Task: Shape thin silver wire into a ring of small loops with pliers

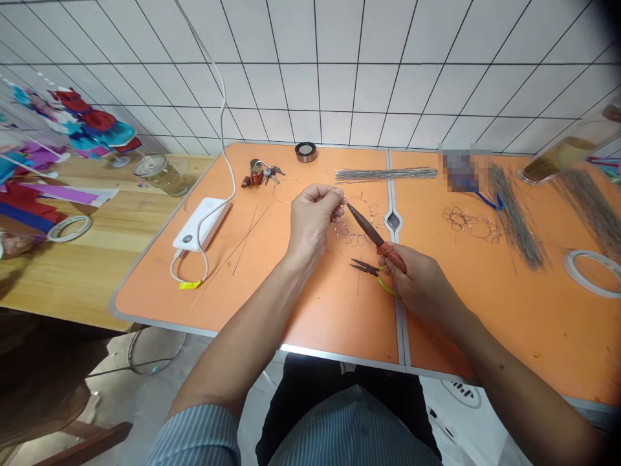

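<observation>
My left hand [316, 217] is closed in a pinch on a thin wire, above the orange table. In my right hand [417, 275] is a tool with a long, dark, tapered nose and a red handle [371, 230], which looks like long-nose pliers. Its tip meets the wire at my left fingertips. Below the tool, a ring of small wire loops [356, 238] hangs or lies near my left fingers; whether it joins the pinched wire I cannot tell. Small pliers with yellow-green handles [371, 267] lie beside my right fingers, partly hidden by them.
Behind my hands lie a bundle of wires [385, 174], black tape [305, 152] and keys [264, 173]. A white power bank [201, 223] with its cable sits left. Rightward are looped wirework [470, 224], another wire bundle [519, 220] and a white tape roll [594, 273].
</observation>
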`<state>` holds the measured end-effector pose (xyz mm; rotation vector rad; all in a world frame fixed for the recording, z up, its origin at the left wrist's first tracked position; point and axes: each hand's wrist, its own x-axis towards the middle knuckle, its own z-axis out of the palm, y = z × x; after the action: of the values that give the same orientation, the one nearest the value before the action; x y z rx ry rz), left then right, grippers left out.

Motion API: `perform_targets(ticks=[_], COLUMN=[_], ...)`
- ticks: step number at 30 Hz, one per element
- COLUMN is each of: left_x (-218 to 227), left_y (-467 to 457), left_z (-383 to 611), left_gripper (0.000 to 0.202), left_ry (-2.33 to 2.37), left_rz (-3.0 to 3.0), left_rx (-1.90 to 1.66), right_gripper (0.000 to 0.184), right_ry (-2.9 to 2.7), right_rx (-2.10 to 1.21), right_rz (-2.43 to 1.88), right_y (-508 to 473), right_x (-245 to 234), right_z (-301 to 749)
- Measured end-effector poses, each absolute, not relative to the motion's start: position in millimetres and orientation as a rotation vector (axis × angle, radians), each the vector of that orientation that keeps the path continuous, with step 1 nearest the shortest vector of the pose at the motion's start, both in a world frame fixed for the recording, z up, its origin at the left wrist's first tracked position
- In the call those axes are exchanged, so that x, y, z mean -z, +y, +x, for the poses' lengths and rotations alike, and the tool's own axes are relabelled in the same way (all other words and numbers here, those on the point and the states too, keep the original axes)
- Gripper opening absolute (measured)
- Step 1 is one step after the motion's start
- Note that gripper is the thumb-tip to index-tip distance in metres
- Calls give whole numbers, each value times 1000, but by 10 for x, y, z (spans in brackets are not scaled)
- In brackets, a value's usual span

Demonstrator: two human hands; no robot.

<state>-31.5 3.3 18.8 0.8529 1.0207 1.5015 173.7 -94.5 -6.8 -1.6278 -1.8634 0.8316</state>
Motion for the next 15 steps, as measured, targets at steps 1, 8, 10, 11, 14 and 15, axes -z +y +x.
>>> perform_targets(ticks=[1,8,10,11,14,15], left_x=[-192,-202,-194,-188,-168,-163], left_y=[32,26,28,30,35,36], left_z=[-314,-313,-314,-314,-315,-315], left_gripper=[16,19,20,19,16,16], left_ry=[1022,1065,1068,1063,1033,1027], left_rz=[851,861,868,871,882,886], left_rx=[-1505,-1489,-1487,-1489,-1495,-1495], right_gripper=[28,24,23,23,24,23], right_ry=[-1870,-1827,-1802,-1793,-1778,-1769], right_rx=[-824,-891,-935,-952,-989,-1007], right_rz=[-1624,-1598,-1594,-1595,-1598,-1590], right_y=[-941,-942,-950,-954,-958,-957], right_x=[71,73,69,67,70,75], right_z=[1738,1728,1727,1728,1735,1739])
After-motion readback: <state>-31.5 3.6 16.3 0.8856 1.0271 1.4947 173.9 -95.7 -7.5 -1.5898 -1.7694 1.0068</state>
